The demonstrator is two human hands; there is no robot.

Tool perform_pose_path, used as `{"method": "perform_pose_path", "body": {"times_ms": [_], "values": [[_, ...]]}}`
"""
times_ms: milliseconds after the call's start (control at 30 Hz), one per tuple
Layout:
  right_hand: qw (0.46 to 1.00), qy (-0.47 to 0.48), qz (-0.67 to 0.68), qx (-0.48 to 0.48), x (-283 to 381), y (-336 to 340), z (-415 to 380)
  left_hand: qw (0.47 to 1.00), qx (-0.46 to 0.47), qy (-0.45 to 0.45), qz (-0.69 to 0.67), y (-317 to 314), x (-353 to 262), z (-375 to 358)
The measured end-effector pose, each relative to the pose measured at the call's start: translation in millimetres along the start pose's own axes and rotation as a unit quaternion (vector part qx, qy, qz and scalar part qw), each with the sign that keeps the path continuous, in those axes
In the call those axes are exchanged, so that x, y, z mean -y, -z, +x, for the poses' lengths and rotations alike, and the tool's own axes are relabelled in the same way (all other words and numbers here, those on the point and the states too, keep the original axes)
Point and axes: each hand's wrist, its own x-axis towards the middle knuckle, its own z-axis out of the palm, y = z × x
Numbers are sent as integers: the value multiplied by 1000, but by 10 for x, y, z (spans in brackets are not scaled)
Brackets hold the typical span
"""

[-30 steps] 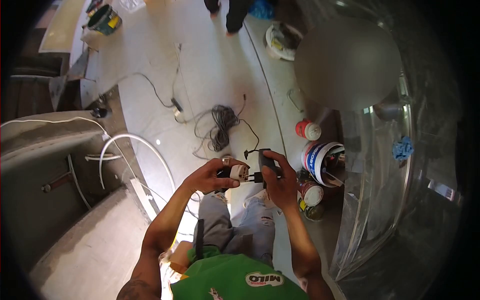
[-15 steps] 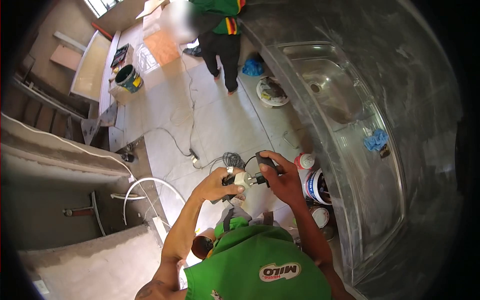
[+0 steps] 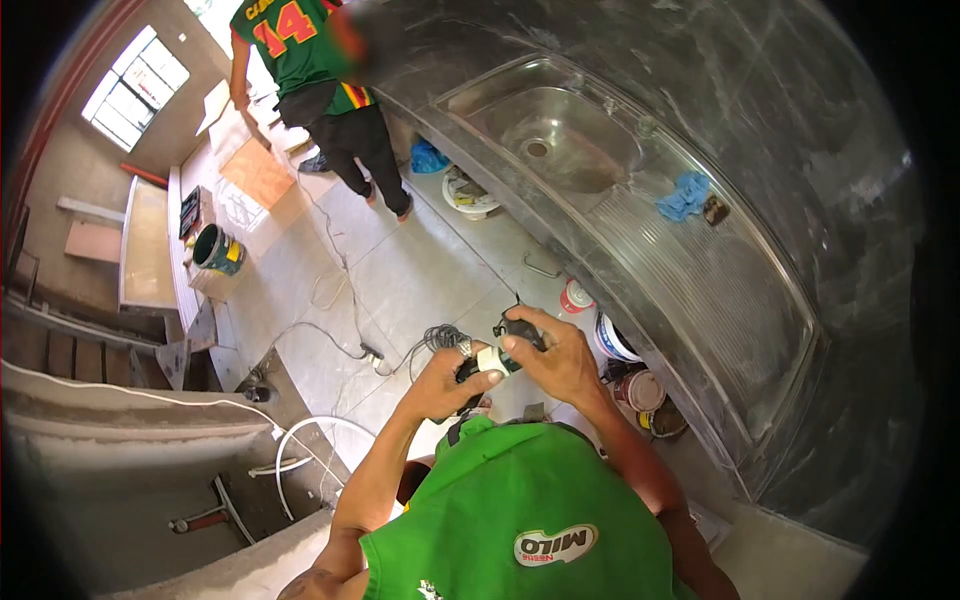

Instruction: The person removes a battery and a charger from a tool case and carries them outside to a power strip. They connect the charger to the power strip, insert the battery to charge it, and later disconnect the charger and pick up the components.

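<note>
Near the middle of the head view, my left hand [image 3: 441,386] is closed round a white plug adapter [image 3: 492,362] and a black object below it. My right hand [image 3: 560,362] grips a black power adapter [image 3: 521,331] by its body. The two pieces meet between my hands, and the prongs no longer show. A coiled dark cable [image 3: 441,338] lies on the floor just beyond my left hand. My fingers partly cover both pieces.
A person [image 3: 340,120] stands at the upper left. To the right runs a dark counter with a steel sink [image 3: 560,140] and a blue cloth [image 3: 684,197]. Buckets [image 3: 640,390] line its base. A dark green bucket [image 3: 218,250] and an extension cable [image 3: 350,290] are left.
The black adapter has come against the white plug adapter, hiding the prongs seen between them before. The view has turned, showing more of the counter and of the other person.
</note>
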Motion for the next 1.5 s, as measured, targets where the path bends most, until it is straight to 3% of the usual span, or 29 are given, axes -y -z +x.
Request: {"method": "perform_pose_path", "body": {"times_ms": [133, 200, 500, 800, 967, 1033, 1100, 1200, 1233, 1333, 1500], "values": [[999, 13, 17, -34, -97, 60, -134, 999, 20, 21, -19, -146, -182, 44], [995, 33, 41, -79, -113, 60, -174, 1000, 3, 7, -30, -215, -204, 50], [991, 24, 38, -124, -214, 38, -305, 999, -36, 13, -11, -380, -242, 12], [987, -27, 89, -128, -168, 132, -247, 993, -36, 77, -85, -292, -251, -30], [987, -7, 83, -141, -165, 301, -241, 996, -30, 52, -73, -152, -146, -124], [926, -174, 331, -46, -53, 367, -314, 989, -62, 0, -133, -144, -31, -155], [901, -188, 391, -17, -38, 355, -347, 987, -32, -10, -160, -88, 96, -157], [886, -137, 443, 14, -6, 295, -390, 941, 1, -34, -337, -80, 66, -168], [885, -137, 445, 22, 14, 278, -394, 942, -7, -34, -334, -69, 93, -171], [925, -128, 356, 19, 152, 249, -417, 836, 45, -83, -541, -99, 198, -141], [970, -58, 232, 35, 129, 267, -406, 841, 66, -93, -528, -4, 238, -152]]}}
